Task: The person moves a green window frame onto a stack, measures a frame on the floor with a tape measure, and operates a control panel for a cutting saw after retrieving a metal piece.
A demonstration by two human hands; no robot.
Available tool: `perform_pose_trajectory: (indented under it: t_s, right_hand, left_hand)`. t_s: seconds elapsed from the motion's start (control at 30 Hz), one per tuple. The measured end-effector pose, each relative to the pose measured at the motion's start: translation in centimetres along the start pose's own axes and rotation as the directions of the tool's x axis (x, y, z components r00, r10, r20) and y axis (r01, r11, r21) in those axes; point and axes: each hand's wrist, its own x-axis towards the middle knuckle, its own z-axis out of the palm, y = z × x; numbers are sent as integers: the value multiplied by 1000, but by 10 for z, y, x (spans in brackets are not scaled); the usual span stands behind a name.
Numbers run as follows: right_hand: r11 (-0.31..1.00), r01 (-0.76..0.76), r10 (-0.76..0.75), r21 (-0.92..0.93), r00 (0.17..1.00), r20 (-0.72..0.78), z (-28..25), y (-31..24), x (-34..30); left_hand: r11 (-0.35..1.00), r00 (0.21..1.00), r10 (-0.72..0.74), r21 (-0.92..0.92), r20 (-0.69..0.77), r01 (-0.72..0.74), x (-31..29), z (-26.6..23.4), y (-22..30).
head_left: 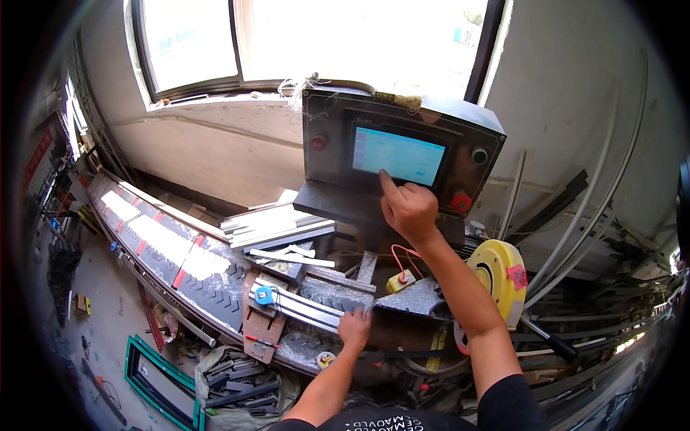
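With its index finger stretched out and the other fingers curled, my right hand [411, 210] holds nothing. Its fingertip is at the lower edge of a lit blue touchscreen [402, 152], set in a dark control box [327, 161]. Lower down, my left hand [354, 328] is closed around the near right end of a pale metal profile [305, 307] lying on the saw bench. The finger undersides are hidden. A blue tape measure [265, 295] rests on the profile's far left end.
A yellow round saw guard [501, 280] with a black handle [559, 349] stands right of my right forearm. Cut white profiles [277, 228] are piled behind the bench. A long conveyor-like table [183, 262] runs left. A red marker [261, 341] lies nearby; offcuts [241, 384] fill a sack below.
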Motion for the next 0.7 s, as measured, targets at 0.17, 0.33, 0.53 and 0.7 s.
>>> perform_pose_trajectory:
  t_s: [0.17, 0.33, 0.53, 0.7]
  right_hand:
    - [992, -53, 49, -114, 998, -41, 4, 1, -3]
    - [985, -77, 79, -156, 997, 12, 6, -1, -5]
    - [984, -112, 115, -141, 993, 18, 6, -2, -5]
    - [980, -153, 162, -127, 985, 63, 3, -8, 4]
  left_hand:
    - [999, 995, 30, -9, -91, -31, 1, -1, 1]
    - [999, 994, 27, -22, -107, -30, 1, -4, 2]
    - [1000, 998, 16, -6, -63, -16, -1, -2, -1]
    - [999, 992, 38, 2, -118, -38, -2, 1, -1]
